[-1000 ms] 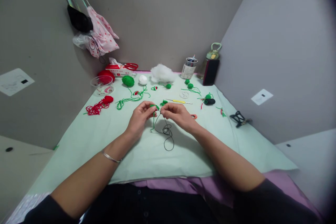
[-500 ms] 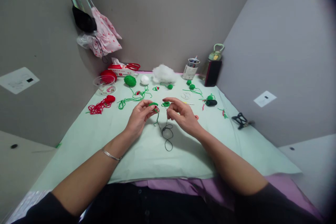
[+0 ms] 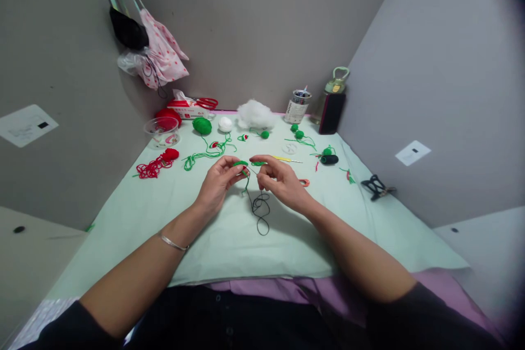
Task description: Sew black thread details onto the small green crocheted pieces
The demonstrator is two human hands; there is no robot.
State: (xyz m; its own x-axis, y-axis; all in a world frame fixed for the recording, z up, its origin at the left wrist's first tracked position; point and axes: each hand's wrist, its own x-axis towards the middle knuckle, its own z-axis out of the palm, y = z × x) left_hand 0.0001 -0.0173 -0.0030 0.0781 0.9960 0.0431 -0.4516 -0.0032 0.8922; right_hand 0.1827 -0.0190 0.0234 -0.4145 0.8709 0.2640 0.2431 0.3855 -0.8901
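My left hand (image 3: 216, 181) is closed, thumb and fingers pinching a small green and red crochet piece (image 3: 241, 164). Facing it, my right hand (image 3: 282, 184) pinches a thin sewing needle (image 3: 252, 170), its index finger stretched toward the left. The needle's far end points at the crochet piece; whether it pierces the yarn is too small to tell. Dark thread (image 3: 262, 212) hangs from between the hands and lies in loops on the cloth. Another green crochet piece (image 3: 258, 163) lies just behind my right index finger, partly hidden.
Behind the hands lie red yarn (image 3: 153, 167), a green yarn ball (image 3: 202, 126), a white yarn ball (image 3: 225, 124) and white stuffing (image 3: 256, 115). A yellow crochet hook (image 3: 283, 159), a dark thread spool (image 3: 329, 159) and a black claw clip (image 3: 376, 188) are to the right.
My right hand has shifted slightly left, nearer the crochet piece, uncovering more of the yellow crochet hook and an orange item behind it. My left hand keeps its hold.
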